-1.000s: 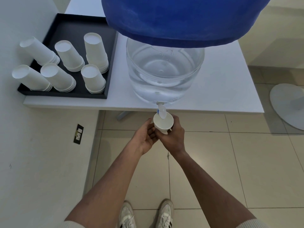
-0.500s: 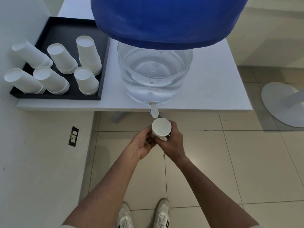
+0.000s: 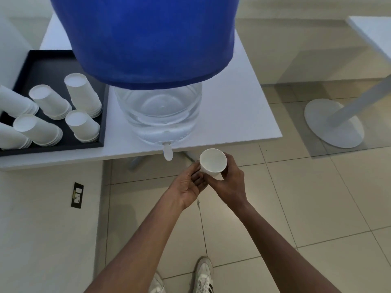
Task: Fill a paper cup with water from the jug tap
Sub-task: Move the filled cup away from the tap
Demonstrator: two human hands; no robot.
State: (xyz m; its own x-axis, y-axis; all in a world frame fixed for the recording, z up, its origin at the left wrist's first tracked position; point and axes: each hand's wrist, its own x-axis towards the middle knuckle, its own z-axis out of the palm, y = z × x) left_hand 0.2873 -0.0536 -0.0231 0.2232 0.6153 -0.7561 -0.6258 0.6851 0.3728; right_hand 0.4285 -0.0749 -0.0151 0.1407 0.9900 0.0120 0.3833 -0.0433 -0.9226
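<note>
A clear water jug (image 3: 158,115) under a blue cover (image 3: 152,39) stands at the front edge of the white table (image 3: 243,115). Its white tap (image 3: 167,152) hangs over the edge. A white paper cup (image 3: 213,162) is upright, to the right of the tap and a little below it, not under it. My right hand (image 3: 230,182) is wrapped around the cup's side. My left hand (image 3: 188,187) touches the cup's lower left side with its fingertips, palm turned up. Whether the cup has water inside is hard to tell.
A black tray (image 3: 44,66) on the table's left holds several stacks of upside-down paper cups (image 3: 81,94). A white wall with a dark socket (image 3: 77,195) is at the left. A second table's round base (image 3: 334,123) stands on the tiled floor at the right.
The cup was right under the tap a second ago. Both hands have carried it down and to the right, away from the tap. The view has tilted up.
</note>
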